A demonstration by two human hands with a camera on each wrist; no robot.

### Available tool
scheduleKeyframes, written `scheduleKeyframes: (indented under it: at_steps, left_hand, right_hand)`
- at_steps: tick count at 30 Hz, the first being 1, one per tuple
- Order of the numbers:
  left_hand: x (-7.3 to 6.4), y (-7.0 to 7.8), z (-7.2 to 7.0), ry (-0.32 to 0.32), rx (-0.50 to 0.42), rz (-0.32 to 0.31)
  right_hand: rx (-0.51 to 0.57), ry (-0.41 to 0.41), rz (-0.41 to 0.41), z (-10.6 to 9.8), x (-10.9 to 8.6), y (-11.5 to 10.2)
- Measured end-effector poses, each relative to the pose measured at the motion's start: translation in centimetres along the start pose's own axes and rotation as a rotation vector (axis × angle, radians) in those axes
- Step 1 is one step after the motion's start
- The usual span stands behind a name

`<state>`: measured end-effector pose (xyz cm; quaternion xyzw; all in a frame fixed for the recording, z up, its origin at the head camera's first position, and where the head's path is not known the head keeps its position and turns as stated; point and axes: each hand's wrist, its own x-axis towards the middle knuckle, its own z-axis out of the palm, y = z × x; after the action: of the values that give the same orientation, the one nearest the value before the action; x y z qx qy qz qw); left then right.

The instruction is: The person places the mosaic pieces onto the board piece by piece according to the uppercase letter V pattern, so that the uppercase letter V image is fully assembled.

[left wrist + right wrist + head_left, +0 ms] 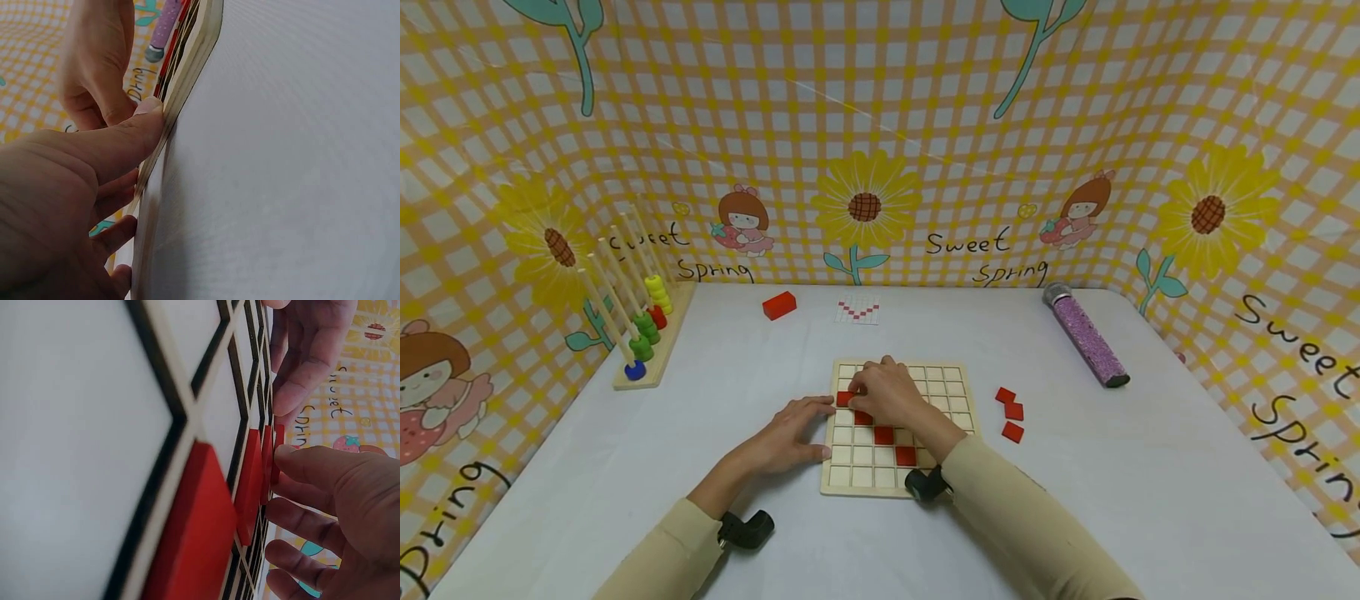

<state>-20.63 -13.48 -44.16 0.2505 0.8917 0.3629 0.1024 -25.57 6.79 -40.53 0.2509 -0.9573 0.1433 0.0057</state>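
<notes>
A square wooden grid board [842, 478] lies on the table before me. Red square tiles [906, 456] sit in its cells on a diagonal line from the upper left. My right hand [891, 393] reaches over the board and pinches a red tile [279, 434] at the upper-left end of that line, thumb and index finger at its edges. My left hand [786, 437] is at the board's left side, its thumb and fairly straight fingers touching the edge. In the left wrist view, the left thumb [134, 134] presses against the board's rim.
Three loose red tiles [1012, 412] lie right of the board. Behind it are a small pattern card [858, 310] and a red block [779, 305]. A peg stand with coloured beads [643, 377] stands at left, a purple glitter microphone [1088, 337] at right.
</notes>
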Motion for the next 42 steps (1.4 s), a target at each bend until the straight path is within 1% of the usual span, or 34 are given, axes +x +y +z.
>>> scheduleKeyframes:
  at_steps: [4, 9, 16, 24, 28, 31, 36, 42]
  left_hand:
    - [0.0, 0.1, 0.0, -0.002, -0.001, -0.004]
    - [-0.1, 0.1, -0.1, 0.001, -0.002, -0.003]
    - [-0.2, 0.3, -0.1, 0.000, 0.001, -0.004]
    - [-0.2, 0.3, -0.1, -0.001, 0.003, 0.003]
    - [-0.1, 0.2, -0.2, 0.003, 0.007, 0.014]
    - [-0.1, 0.2, -0.2, 0.001, 0.005, 0.010]
    - [0.0, 0.3, -0.1, 0.003, 0.000, -0.013]
    - [0.0, 0.3, -0.1, 0.007, 0.005, -0.016]
  right_hand:
    - [-0.013, -0.007, 0.005, 0.2, 0.1, 0.1]
    - [-0.026, 0.005, 0.003, 0.3, 0.2, 0.1]
    - [-0.012, 0.010, 0.007, 0.4, 0.1, 0.1]
    - [0.012, 0.025, 0.036, -0.5, -0.5, 0.2]
    - [0.034, 0.046, 0.055, -1.3, -1.2, 0.6]
    - [0.041, 0.077, 0.049, -2.0, -2.1, 1.0]
    - [0.033, 0.134, 0.031, -3.0, -3.9, 2.1]
    - [0.008, 0.187, 0.024, -3.7, -5.9, 3.5]
